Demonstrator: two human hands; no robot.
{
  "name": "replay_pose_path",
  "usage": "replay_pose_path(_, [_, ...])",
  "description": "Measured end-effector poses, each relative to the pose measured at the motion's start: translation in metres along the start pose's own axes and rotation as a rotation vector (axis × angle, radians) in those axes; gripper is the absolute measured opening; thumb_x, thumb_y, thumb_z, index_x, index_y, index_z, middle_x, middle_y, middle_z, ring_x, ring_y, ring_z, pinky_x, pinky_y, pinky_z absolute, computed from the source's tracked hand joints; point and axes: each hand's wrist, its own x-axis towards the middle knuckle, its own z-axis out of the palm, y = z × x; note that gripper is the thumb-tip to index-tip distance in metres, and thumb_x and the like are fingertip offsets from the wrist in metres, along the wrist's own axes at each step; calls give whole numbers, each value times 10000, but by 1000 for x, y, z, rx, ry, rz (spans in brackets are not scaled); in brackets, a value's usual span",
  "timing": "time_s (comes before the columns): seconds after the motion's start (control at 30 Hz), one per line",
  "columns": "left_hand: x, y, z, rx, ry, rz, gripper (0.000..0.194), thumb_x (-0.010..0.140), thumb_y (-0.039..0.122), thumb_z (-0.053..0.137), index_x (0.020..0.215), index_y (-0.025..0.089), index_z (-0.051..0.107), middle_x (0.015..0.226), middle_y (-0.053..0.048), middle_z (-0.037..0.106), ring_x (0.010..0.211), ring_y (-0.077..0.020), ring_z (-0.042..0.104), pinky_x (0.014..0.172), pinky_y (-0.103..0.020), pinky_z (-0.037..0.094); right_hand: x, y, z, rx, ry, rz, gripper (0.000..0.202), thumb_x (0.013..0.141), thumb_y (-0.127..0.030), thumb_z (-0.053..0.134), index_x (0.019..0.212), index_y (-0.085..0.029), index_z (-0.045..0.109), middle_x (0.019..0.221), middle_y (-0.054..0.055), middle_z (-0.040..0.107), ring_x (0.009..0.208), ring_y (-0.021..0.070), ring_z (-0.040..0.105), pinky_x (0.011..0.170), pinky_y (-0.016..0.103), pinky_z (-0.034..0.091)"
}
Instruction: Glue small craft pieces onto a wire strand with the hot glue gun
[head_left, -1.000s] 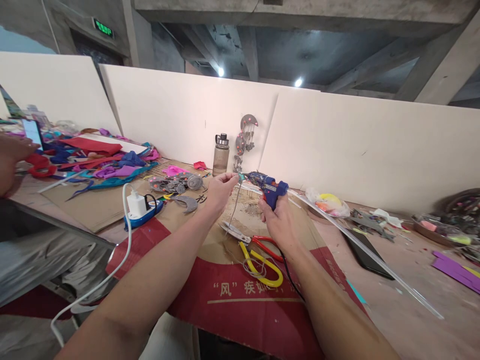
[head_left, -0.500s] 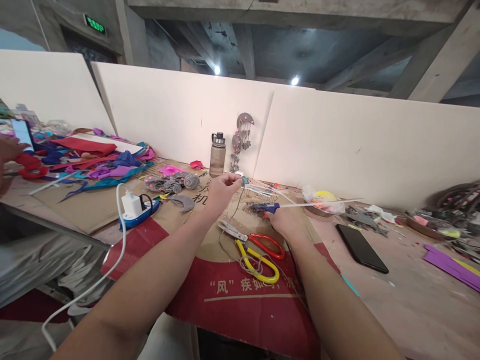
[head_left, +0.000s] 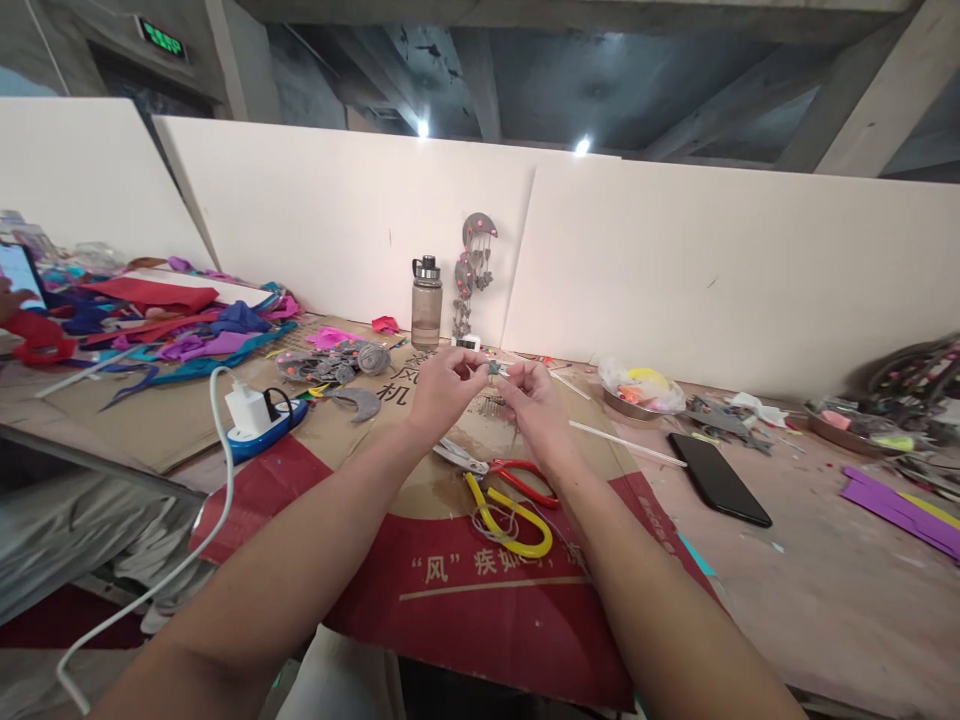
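Above the middle of the cardboard, my left hand (head_left: 450,385) pinches a small green piece (head_left: 493,368) between thumb and fingertips. My right hand (head_left: 536,400) is closed in a pinch right beside it, at a tiny pale bit that I cannot make out. Below my hands lie scissors (head_left: 525,542) with one yellow and one red handle, a thin grey cord looped over the grip. A white glue stick (head_left: 628,442) juts out to the right of my right wrist; whatever holds its other end is hidden behind the hand.
A water bottle (head_left: 426,305) and a grey hanging ornament (head_left: 478,245) stand by the white panel. A charger in a blue power strip (head_left: 266,435), felt scraps (head_left: 187,310) and another person's hand (head_left: 15,305) are leftward. A black phone (head_left: 718,478) and a bowl (head_left: 637,400) are rightward.
My right hand has let go of the blue glue gun and moved up and left to meet my left hand at the green piece. The glue stick now sits lower and slants downward.
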Motion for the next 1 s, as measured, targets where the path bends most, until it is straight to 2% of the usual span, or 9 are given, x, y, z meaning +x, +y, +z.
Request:
replay_pose_path(0.1, [0, 2, 1, -106, -38, -104, 109, 708, 274, 654, 710, 168, 680, 680, -16, 637, 611, -121, 507, 602, -240, 370, -1, -4, -8, -253, 50, -102, 159, 752, -350, 586, 798, -207, 533, 625, -69, 412, 541, 97, 379, 506, 229, 333])
replay_pose_path(0.2, [0, 3, 2, -167, -63, -163, 141, 676, 303, 684, 671, 163, 673, 628, -5, 610, 592, -115, 493, 565, -230, 351, -2, -9, -11, -362, 99, -184, 140, 781, -342, 573, 770, -202, 563, 600, -68, 383, 555, 104, 360, 535, 238, 317])
replay_pose_path(0.47, [0, 5, 3, -211, -110, -184, 174, 677, 329, 678, 658, 157, 655, 548, 8, 543, 539, -95, 452, 494, -217, 319, -3, -8, -9, -415, 140, -196, 158, 774, -342, 603, 758, -185, 589, 565, -72, 350, 534, 97, 308, 510, 235, 256])
replay_pose_path(0.8, [-1, 7, 4, -236, -171, -191, 88, 662, 241, 619, 632, 158, 616, 526, 27, 492, 514, -78, 398, 513, -224, 311, -3, -9, -8, -429, 184, -175, 183, 759, -360, 617, 731, -185, 574, 553, -68, 426, 513, 92, 325, 521, 237, 286])
replay_pose_path(1.0, [-1, 8, 3, -260, -246, -209, 92, 675, 247, 596, 665, 155, 589, 534, 52, 461, 495, -58, 348, 501, -210, 282, -5, -12, -9, -461, 173, -160, 203, 769, -372, 600, 866, -197, 631, 527, -92, 288, 492, 90, 275, 484, 228, 226])
